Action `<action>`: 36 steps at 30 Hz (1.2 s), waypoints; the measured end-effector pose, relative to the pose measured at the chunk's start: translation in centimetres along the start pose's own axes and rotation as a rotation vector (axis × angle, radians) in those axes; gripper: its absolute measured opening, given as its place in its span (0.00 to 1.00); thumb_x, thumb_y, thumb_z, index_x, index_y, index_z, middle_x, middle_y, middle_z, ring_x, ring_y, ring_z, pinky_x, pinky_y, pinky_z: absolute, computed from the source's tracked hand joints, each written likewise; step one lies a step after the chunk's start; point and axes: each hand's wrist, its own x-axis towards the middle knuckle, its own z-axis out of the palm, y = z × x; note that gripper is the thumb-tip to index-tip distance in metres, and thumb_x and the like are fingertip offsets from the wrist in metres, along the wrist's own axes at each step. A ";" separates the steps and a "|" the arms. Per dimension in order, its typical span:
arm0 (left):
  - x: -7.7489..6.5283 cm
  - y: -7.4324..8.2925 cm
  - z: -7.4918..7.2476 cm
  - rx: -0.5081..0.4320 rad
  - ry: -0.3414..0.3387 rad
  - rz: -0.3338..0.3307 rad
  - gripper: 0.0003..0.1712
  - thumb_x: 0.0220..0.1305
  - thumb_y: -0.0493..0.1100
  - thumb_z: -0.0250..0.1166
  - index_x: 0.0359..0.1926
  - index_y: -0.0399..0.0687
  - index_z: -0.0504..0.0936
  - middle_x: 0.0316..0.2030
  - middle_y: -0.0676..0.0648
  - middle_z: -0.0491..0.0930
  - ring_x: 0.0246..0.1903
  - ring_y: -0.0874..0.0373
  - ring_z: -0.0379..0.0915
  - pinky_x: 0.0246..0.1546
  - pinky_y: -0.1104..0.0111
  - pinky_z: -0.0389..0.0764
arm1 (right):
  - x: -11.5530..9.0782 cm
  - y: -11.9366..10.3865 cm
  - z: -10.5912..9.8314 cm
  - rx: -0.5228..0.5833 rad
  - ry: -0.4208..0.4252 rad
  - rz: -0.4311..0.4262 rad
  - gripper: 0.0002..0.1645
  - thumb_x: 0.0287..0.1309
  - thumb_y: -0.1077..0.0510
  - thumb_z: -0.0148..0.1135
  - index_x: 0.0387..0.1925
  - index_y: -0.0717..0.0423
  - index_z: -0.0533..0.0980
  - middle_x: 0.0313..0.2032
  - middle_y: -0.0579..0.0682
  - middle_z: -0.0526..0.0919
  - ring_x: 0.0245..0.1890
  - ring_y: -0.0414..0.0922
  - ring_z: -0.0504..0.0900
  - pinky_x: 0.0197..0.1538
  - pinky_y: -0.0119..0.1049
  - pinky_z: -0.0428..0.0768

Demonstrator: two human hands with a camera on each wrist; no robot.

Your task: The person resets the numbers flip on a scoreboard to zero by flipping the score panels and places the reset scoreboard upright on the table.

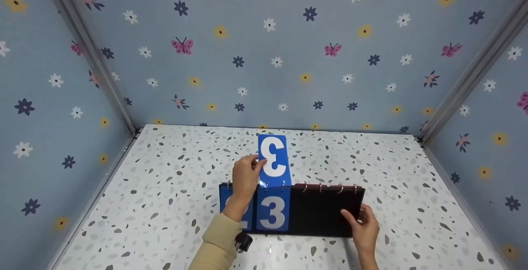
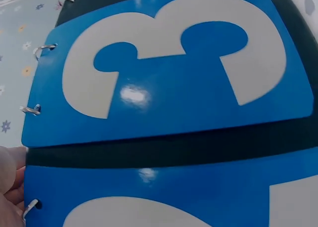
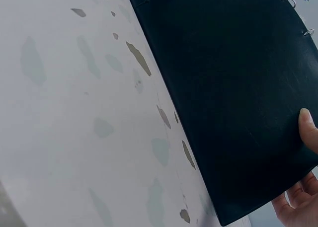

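Note:
A black flip scoreboard [image 1: 317, 212] stands on the tabletop with ring-bound number cards on its left half. My left hand [image 1: 246, 177] pinches the edge of a blue number card [image 1: 266, 175], which is turned up above the rings with an upside-down white 3. Below it, another blue card [image 1: 272, 213] showing 3 hangs on the board face. The leftmost blue card [image 1: 225, 197] is partly hidden by my left wrist. My right hand [image 1: 365, 228] grips the scoreboard's right edge, thumb on the front and fingers behind, as the right wrist view also shows.
Silver rings [image 1: 320, 188] line the top edge, with a strip of dark red [image 1: 330, 185] behind them on the right. The white speckled tabletop [image 1: 165, 171] is enclosed by blue flowered panels [image 1: 264, 55] at the back and both sides.

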 end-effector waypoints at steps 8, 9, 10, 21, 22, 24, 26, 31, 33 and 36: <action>-0.7 -0.1 -0.7 0.080 0.030 0.059 0.12 0.54 0.41 0.66 0.35 0.34 0.81 0.21 0.46 0.76 0.22 0.57 0.72 0.24 0.66 0.74 | 0.9 4.7 0.7 -0.006 0.008 -0.033 0.21 0.36 0.52 0.75 0.34 0.51 0.76 0.27 0.48 0.81 0.26 0.36 0.78 0.29 0.22 0.73; -0.8 -0.1 -0.7 0.074 0.040 0.064 0.11 0.54 0.40 0.66 0.35 0.34 0.81 0.22 0.46 0.76 0.22 0.56 0.72 0.25 0.66 0.74 | 1.0 5.1 0.8 -0.024 0.014 -0.026 0.22 0.36 0.51 0.75 0.35 0.52 0.76 0.28 0.50 0.81 0.26 0.36 0.78 0.29 0.22 0.73; -1.0 0.0 -0.8 0.069 0.051 0.068 0.10 0.54 0.39 0.66 0.34 0.35 0.81 0.22 0.46 0.76 0.23 0.56 0.73 0.26 0.66 0.74 | 1.1 5.6 0.9 -0.045 0.014 -0.025 0.23 0.35 0.49 0.75 0.35 0.50 0.76 0.28 0.48 0.81 0.26 0.36 0.78 0.29 0.21 0.73; -4.1 1.0 -1.9 -0.018 0.170 0.125 0.07 0.54 0.34 0.65 0.35 0.37 0.80 0.32 0.45 0.76 0.34 0.52 0.74 0.34 0.63 0.75 | 1.1 5.7 0.9 -0.010 0.011 -0.023 0.19 0.35 0.52 0.75 0.32 0.46 0.76 0.25 0.45 0.80 0.25 0.39 0.79 0.28 0.24 0.75; -4.4 1.1 -2.0 -0.022 0.176 0.126 0.07 0.54 0.34 0.65 0.36 0.38 0.79 0.33 0.45 0.76 0.35 0.52 0.74 0.35 0.63 0.75 | 1.1 5.7 0.9 -0.020 0.012 -0.025 0.19 0.36 0.52 0.75 0.32 0.46 0.76 0.25 0.44 0.80 0.25 0.38 0.79 0.28 0.23 0.75; -5.3 1.3 -2.1 -0.036 0.191 0.131 0.08 0.54 0.34 0.65 0.37 0.39 0.79 0.34 0.46 0.75 0.36 0.52 0.73 0.36 0.63 0.75 | 1.1 5.8 0.9 -0.035 0.014 -0.023 0.19 0.36 0.53 0.75 0.33 0.46 0.76 0.26 0.44 0.80 0.25 0.38 0.78 0.28 0.23 0.74; -6.1 1.5 -2.3 -0.055 0.202 0.138 0.10 0.53 0.33 0.66 0.38 0.39 0.78 0.36 0.46 0.75 0.37 0.53 0.73 0.37 0.63 0.75 | 1.1 5.8 0.9 -0.035 0.015 -0.020 0.19 0.36 0.53 0.75 0.33 0.46 0.76 0.26 0.44 0.80 0.25 0.38 0.78 0.28 0.23 0.74; -8.3 1.5 -2.2 -0.098 0.181 0.118 0.14 0.53 0.32 0.66 0.42 0.37 0.77 0.39 0.46 0.74 0.38 0.54 0.73 0.37 0.63 0.75 | 1.1 6.0 0.9 -0.013 0.015 -0.025 0.19 0.35 0.55 0.76 0.32 0.48 0.76 0.25 0.45 0.80 0.24 0.39 0.78 0.28 0.23 0.74; -9.1 1.4 -2.0 -0.096 0.152 0.084 0.15 0.53 0.33 0.66 0.43 0.37 0.76 0.39 0.46 0.74 0.39 0.54 0.73 0.38 0.63 0.75 | 1.1 6.1 0.9 -0.017 0.017 -0.044 0.19 0.35 0.55 0.75 0.32 0.47 0.76 0.25 0.44 0.80 0.24 0.38 0.78 0.28 0.23 0.74; -10.2 1.1 -1.6 -0.092 0.108 0.033 0.17 0.53 0.33 0.66 0.45 0.35 0.75 0.40 0.45 0.74 0.39 0.54 0.73 0.39 0.63 0.75 | 1.1 6.1 0.9 0.005 0.016 -0.065 0.19 0.35 0.54 0.75 0.33 0.48 0.76 0.25 0.45 0.80 0.23 0.39 0.78 0.27 0.23 0.74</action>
